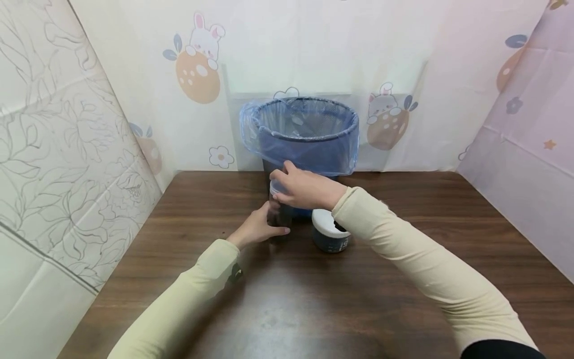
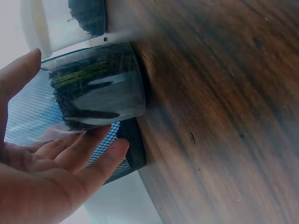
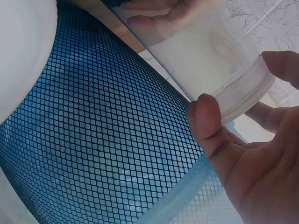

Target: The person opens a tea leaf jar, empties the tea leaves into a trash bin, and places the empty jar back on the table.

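A clear cylindrical jar point(image 1: 280, 214) stands on the table, with dark, dry, stringy bits in its lower part point(image 2: 93, 88). Round its lower side curve the fingers and thumb of my left hand point(image 1: 256, 228). From above, my right hand point(image 1: 309, 189) grips the clear lid point(image 3: 247, 91) at the jar's top, thumb and fingers on opposite sides of the rim. Whether the lid is loose cannot be told. Just right of the jar sits a short dark tub point(image 1: 329, 242) with a white top, partly behind my right sleeve.
Directly behind the jar stands a dark mesh bin point(image 3: 107, 116) lined with a blue plastic bag point(image 1: 309, 154) folded over its rim. The brown wooden table point(image 1: 278, 309) ends at a patterned curtain point(image 1: 296, 50) behind the bin. Patterned sheets hang at both sides.
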Motion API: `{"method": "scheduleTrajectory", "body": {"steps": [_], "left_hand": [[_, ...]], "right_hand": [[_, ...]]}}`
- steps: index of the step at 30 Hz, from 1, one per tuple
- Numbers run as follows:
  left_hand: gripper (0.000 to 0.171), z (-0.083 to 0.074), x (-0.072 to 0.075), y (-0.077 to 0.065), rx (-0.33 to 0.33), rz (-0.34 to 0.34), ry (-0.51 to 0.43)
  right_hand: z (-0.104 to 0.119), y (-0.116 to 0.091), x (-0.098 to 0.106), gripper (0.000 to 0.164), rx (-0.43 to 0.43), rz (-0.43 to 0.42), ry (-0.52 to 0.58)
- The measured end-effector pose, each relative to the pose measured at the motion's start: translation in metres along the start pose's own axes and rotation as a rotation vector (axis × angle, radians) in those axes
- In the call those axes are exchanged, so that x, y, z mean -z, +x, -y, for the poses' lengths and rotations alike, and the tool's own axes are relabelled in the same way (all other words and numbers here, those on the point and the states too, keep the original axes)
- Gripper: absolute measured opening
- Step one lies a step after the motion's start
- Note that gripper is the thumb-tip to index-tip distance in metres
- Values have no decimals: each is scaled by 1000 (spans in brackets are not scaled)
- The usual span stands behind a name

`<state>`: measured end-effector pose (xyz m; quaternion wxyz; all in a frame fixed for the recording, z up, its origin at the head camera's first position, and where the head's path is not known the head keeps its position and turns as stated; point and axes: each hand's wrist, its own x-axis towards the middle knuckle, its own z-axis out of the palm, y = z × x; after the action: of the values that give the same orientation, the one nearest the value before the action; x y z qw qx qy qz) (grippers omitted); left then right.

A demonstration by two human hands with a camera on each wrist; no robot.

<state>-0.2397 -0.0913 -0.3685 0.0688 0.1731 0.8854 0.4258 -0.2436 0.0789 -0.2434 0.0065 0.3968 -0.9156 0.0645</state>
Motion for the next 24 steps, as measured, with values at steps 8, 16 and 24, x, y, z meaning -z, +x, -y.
{"method": "scheduleTrajectory", "body": {"steps": [8,16,24], "left_hand": [[59,-6,1,-16,-73,-28,94],[58,-14,7,-33,-155,-86,144],[61,-20,7,-38,-196,-90,177]], "right_hand": [[-8,-18,2,44,-33,32,125],[-25,-43,3,46,23,-8,278],[-40,-63,-4,47,62,-35,364]]}}
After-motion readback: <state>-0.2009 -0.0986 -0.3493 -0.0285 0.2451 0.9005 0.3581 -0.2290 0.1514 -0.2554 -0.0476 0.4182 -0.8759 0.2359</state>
